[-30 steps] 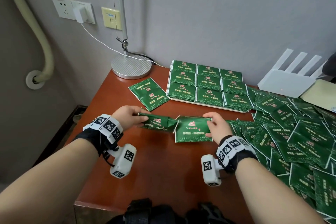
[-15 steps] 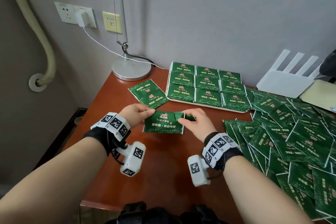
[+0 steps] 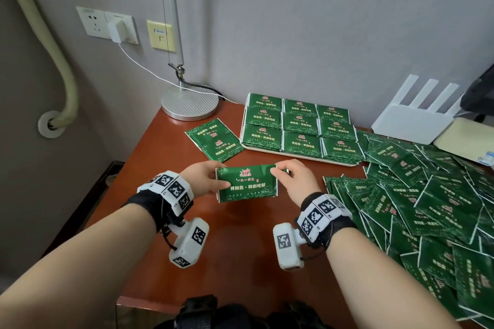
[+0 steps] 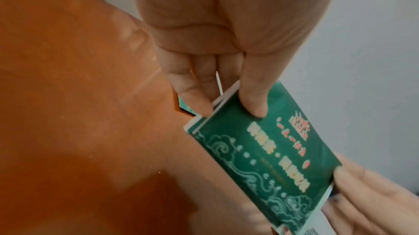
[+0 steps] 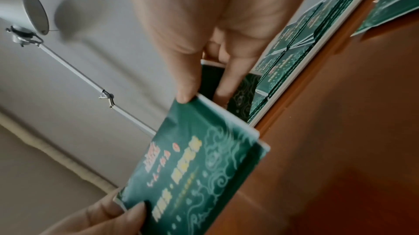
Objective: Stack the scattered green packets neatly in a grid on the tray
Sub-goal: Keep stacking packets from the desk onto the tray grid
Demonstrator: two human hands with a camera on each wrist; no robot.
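My hands have drawn together, the two packets now squared into one small stack above the counter (image 3: 240,243).

My left hand (image 3: 201,180) fingers (image 4: 252,99) and right hand (image 3: 294,181) fingers (image 5: 186,81) pinch opposite ends of the held packets (image 3: 247,184). Far right of them sits the tray (image 3: 294,155) with its packet grid (image 3: 300,128); one loose packet (image 3: 213,139) lies left of it, the scattered pile (image 3: 427,195) right.

Looks like a home or office corner: wall sockets (image 3: 107,24), desk lamp (image 3: 189,105), router (image 3: 417,115) on wooden surface (image 3: 240,248).
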